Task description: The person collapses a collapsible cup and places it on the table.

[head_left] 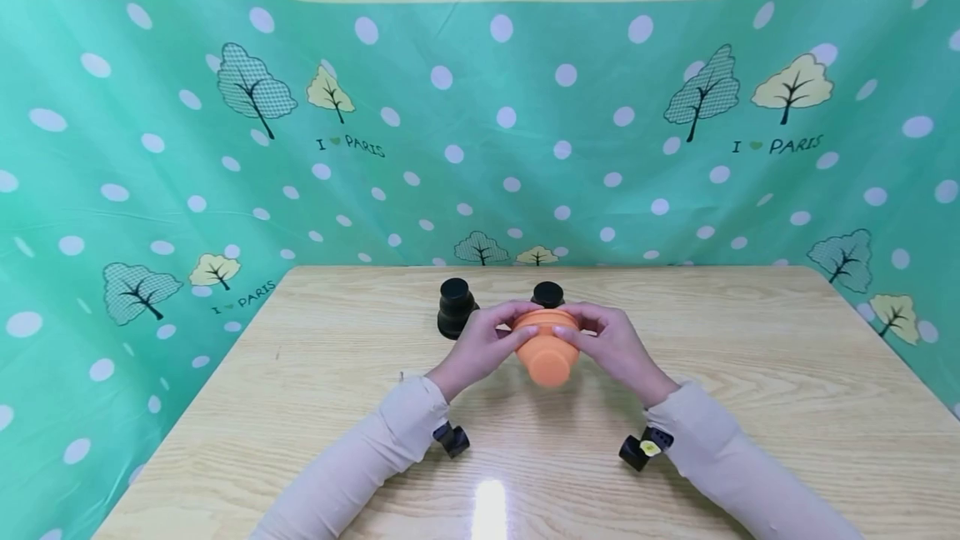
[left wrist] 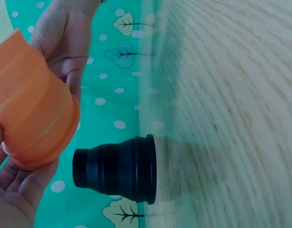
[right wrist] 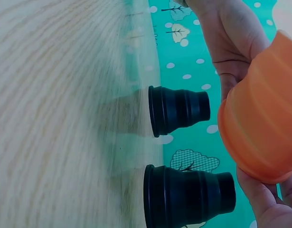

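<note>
An orange collapsible cup with stepped sides is held above the table between both hands. Its narrow base tilts toward the head camera, and the wide rim points away. On one side my left hand grips it, thumb on the near side and fingers by the rim. My right hand grips the opposite side in the same way. In both wrist views the orange cup hangs clear of the tabletop. Behind the hands, two black stepped cups stand wide end down; the second is partly hidden.
The pale wooden table has its far edge against a green dotted curtain. A wrist camera sits on the left wrist, and another wrist camera on the right.
</note>
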A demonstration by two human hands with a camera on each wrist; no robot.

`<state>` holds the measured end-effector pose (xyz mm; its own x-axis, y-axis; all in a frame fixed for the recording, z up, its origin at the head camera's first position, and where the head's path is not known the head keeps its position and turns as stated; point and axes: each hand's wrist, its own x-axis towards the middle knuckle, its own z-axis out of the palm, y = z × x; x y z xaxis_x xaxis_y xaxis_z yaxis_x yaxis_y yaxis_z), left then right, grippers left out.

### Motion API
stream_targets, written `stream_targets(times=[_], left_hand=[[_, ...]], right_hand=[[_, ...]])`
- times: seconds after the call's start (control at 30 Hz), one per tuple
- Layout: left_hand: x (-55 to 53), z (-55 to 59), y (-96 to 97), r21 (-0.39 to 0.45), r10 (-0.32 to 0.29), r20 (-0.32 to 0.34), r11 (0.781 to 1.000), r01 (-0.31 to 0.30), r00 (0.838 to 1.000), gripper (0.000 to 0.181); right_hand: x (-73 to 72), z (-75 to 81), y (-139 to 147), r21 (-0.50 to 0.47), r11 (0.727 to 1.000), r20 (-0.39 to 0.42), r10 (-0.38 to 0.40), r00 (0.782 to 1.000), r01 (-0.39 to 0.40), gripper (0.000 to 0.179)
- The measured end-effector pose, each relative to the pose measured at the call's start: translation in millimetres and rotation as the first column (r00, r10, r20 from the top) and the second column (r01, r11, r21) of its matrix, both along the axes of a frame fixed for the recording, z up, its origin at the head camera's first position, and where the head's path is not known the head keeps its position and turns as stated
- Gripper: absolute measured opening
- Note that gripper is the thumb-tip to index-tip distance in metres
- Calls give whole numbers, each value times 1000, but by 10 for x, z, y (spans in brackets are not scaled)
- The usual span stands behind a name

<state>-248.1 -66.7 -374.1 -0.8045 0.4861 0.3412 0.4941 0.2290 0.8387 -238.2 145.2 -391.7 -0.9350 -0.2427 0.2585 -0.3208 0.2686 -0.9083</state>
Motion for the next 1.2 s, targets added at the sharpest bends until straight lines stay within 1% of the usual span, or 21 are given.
stream_targets(times=[0.1, 0.23, 0.3, 0.4, 0.5, 0.57, 0.67, 0.77, 0.87, 0.9, 0.97, 1.2], left_hand=[[23, 19, 22, -8, 34, -2, 999, -34, 999, 29], [-94, -144, 34, 1, 52, 2, 999, -52, 999, 29], [-118, -177, 34, 12, 40, 1, 999, -40, 999, 29], [-139, -193, 29, 19, 7, -2, 1000, -6, 1000, 30], [-145, -177, 0, 16, -48, 28, 999, 47, 998, 34], [-156, -164, -31, 2, -94, 52, 996, 94, 994, 37], [-175, -146, -92, -25, -174, 86, 984, 176, 981, 43], [-198, -143, -148, -25, -259, 115, 964, 263, 959, 49], [-205, -148, -183, -18, -317, 116, 947, 321, 941, 56], [-205, -151, -188, -18, -327, 109, 943, 331, 939, 58], [-200, -155, -192, -23, -334, 93, 941, 338, 938, 60], [-179, -159, -178, -59, -306, 47, 949, 309, 951, 63]], right_hand=[[4, 3, -16, 2, 1000, -25, -16, 1000, 16, 30], [-1, 5, -35, 14, 999, -61, -45, 997, 46, 31], [-3, 5, -37, 23, 998, -82, -57, 995, 59, 31], [-6, 4, -31, 26, 997, -93, -69, 993, 72, 32], [-10, -1, -19, 21, 997, -90, -70, 994, 72, 33], [-16, -4, -7, 17, 998, -84, -64, 994, 66, 33], [-31, -10, 13, 21, 998, -90, -53, 994, 56, 33], [-51, -21, 32, 31, 998, -104, -47, 993, 51, 32], [-64, -29, 40, 39, 998, -115, -45, 992, 49, 31], [-63, -29, 41, 42, 998, -120, -44, 992, 49, 31], [-57, -27, 40, 48, 997, -128, -46, 991, 53, 31], [-29, -7, 37, 47, 997, -138, -51, 989, 58, 31]])
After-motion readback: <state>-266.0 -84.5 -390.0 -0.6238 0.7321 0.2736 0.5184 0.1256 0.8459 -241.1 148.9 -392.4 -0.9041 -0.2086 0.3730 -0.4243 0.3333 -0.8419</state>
